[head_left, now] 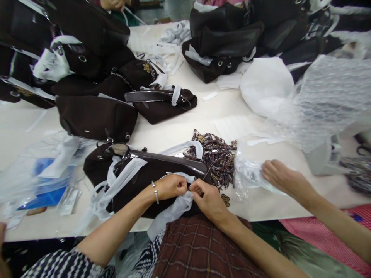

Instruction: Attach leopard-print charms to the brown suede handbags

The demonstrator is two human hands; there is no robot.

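A dark brown handbag (162, 172) lies on the table in front of me, with white wrapping strips (124, 173) around its handles. At the bag's near right end, my left hand (174, 185) is closed in a pinch at a piece of thin white wrapping paper (179, 208). Fingertip to fingertip with it, my right hand (207, 197) pinches at the same paper. Whether a smaller part sits between the fingertips I cannot make out. Just beyond my right hand lies a pile of beaded chain straps (216, 156) with flower-shaped charms.
At the right a co-worker's hand (278, 175) rests on a clear plastic bag (251, 172). More dark handbags (98, 116) lie at the left and back. Bubble wrap (333, 96) heaps up at the right beside a tape dispenser (324, 156). A blue packet (46, 193) lies at the left.
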